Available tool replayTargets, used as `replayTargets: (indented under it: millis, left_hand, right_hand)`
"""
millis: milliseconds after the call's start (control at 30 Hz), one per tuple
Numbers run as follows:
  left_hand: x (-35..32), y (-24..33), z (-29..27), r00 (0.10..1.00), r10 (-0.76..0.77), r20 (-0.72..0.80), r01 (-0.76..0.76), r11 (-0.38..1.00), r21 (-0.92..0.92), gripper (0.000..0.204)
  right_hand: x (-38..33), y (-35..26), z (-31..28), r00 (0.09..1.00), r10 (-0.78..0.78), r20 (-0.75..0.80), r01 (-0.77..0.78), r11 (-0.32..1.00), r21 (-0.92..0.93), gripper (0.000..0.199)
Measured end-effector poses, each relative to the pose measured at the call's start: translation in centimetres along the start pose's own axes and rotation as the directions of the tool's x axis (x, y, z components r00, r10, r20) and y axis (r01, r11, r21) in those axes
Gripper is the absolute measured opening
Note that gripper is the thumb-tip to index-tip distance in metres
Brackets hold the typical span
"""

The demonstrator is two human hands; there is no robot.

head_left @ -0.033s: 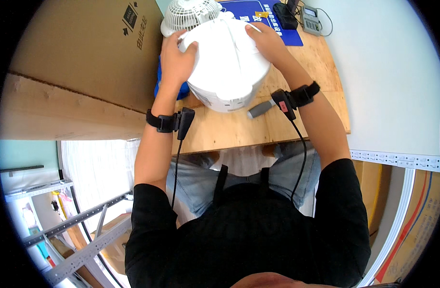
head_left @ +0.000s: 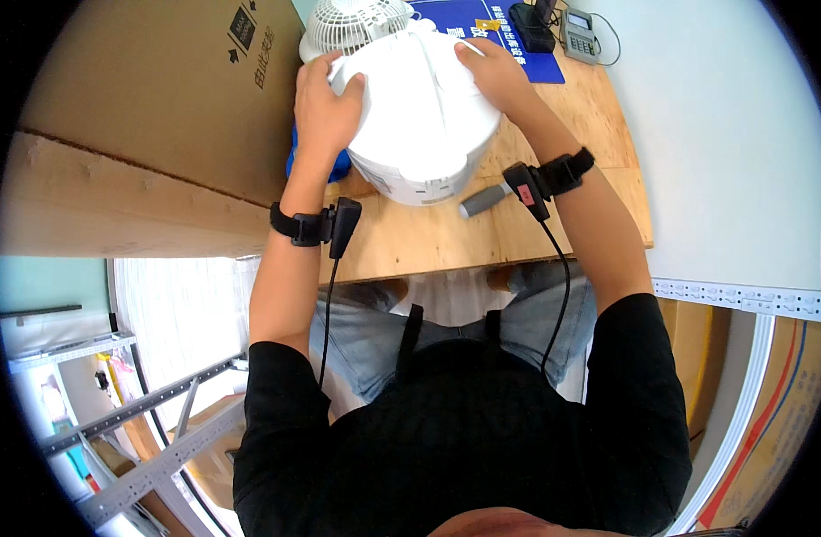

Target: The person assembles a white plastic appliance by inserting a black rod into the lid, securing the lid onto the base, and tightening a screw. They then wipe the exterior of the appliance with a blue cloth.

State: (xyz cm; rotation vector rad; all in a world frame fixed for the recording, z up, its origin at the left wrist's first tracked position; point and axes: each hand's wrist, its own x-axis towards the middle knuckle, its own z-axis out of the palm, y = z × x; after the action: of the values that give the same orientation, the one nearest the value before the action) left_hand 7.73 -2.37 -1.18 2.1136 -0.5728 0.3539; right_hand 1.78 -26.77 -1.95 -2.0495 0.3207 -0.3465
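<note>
Gripping the rounded white plastic appliance on the plywood table, the left hand and right hand pressed spread fingers against its sides.

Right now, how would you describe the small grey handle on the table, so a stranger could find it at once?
Find the wooden table and the big white appliance held by both hands. The grey handle lies flat beside its base, near the right wrist strap. It is the only small grey cylinder there.
</note>
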Motion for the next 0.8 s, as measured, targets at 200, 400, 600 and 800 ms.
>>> replayTargets:
  millis: [200,400,600,800]
  left_hand:
    - [-5.1,5.5,-0.8,0.964,0.239,0.118,-0.252,0.961,0.112,0.034]
    - [-6.2,4.4,0.9,0.953,0.3,-0.028,-0.287,0.931,0.226,0.027]
    - [-5.8,5.2,0.4,0.983,0.183,0.024,-0.184,0.964,0.191,0.035]
    - [-6.2,9.1,1.4,0.954,0.297,0.042,-0.3,0.947,0.114,0.045]
  right_hand:
    - [0.4,0.6,0.4,0.999,-0.035,-0.021,0.033,0.997,-0.067,0.056]
    - [-0.3,-0.5,0.3,1.0,0.002,0.018,-0.003,0.997,0.072,0.053]
    - [-0.7,-0.9,0.3,0.996,-0.036,-0.077,0.044,0.994,0.104,0.046]
    - [-0.6,-0.4,0.0,0.996,-0.026,-0.08,0.037,0.99,0.134,0.046]
